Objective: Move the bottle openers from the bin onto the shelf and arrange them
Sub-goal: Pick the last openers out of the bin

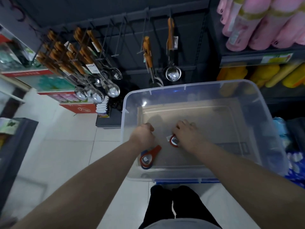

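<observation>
Bottle opener stack [152,153] — a red opener lying on a blue one — rests on the floor of the clear plastic bin [189,85], close to its near-left corner. The red handle points up and to the right, toward the left wrist. A second red opener [174,142], with a white tag at its ring end, lies nearer the middle of the bin floor.

Left hand [144,135]: lowered inside the bin, just beyond the stack. The fingers are curled under into a fist shape; whether they enclose anything cannot be told, as the back of the hand hides them.

Right hand [187,133]: palm down over the second red opener. The fingers are bent and held together over its handle, and the thumb side grips it — only the ring end protrudes at the hand's left edge.

The bin stands on pale floor tiles [66,146], directly ahead of the person's black-clad legs [173,205]. Behind the bin, a dark peg rack [132,47] carries hanging spoons [113,90] and a ladle [173,73], all with orange handles. To the right, a shelf [257,59] holds pink rolls [267,22]; yellow goods [267,75] sit on the level below.
</observation>
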{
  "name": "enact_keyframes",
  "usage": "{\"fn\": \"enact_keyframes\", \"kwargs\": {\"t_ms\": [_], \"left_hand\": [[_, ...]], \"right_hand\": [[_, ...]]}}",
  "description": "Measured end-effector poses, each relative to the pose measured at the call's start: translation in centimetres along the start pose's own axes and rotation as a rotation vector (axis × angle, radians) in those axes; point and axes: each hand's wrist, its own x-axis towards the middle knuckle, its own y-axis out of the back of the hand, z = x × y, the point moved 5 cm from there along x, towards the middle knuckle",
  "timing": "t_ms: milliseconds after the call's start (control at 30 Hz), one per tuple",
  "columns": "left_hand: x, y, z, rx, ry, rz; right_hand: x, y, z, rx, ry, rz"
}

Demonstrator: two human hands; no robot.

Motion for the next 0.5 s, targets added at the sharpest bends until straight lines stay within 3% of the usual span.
{"fn": "enact_keyframes", "kwargs": {"t_ms": [233, 500], "left_hand": [[0.1, -0.5, 0.4, 0.014, -0.028, -0.032], [-1.2, -2.9, 1.5, 0.333, -0.075, -0.211]], "right_hand": [[-0.2, 0.9, 0.8, 0.088, -0.06, -0.051], [-2.3, 0.9, 2.5, 0.385, -0.195, 0.022]]}}
